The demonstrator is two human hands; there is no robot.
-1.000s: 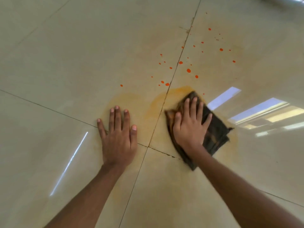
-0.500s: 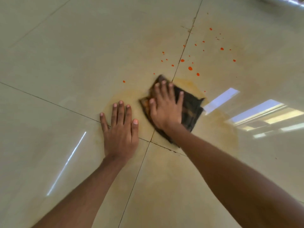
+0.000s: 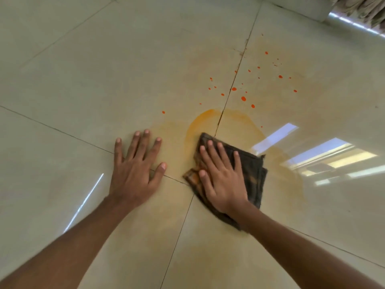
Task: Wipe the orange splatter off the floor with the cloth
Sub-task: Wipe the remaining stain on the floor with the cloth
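Note:
A dark folded cloth, stained orange at its left edge, lies flat on the cream tiled floor. My right hand presses palm-down on it with the fingers spread. My left hand rests flat on the floor to the left of the cloth, fingers apart, holding nothing. Several orange drops dot the tiles beyond the cloth. A pale orange smear arcs around the cloth's far side and trails off to its right.
Dark grout lines cross just left of the cloth. Bright window reflections glare on the floor to the right. A wall base and a patterned curtain show at the top right corner.
My right hand has slid the cloth back toward me and a little to the right, leaving a fresh orange arc where it was. My left hand has stayed planted.

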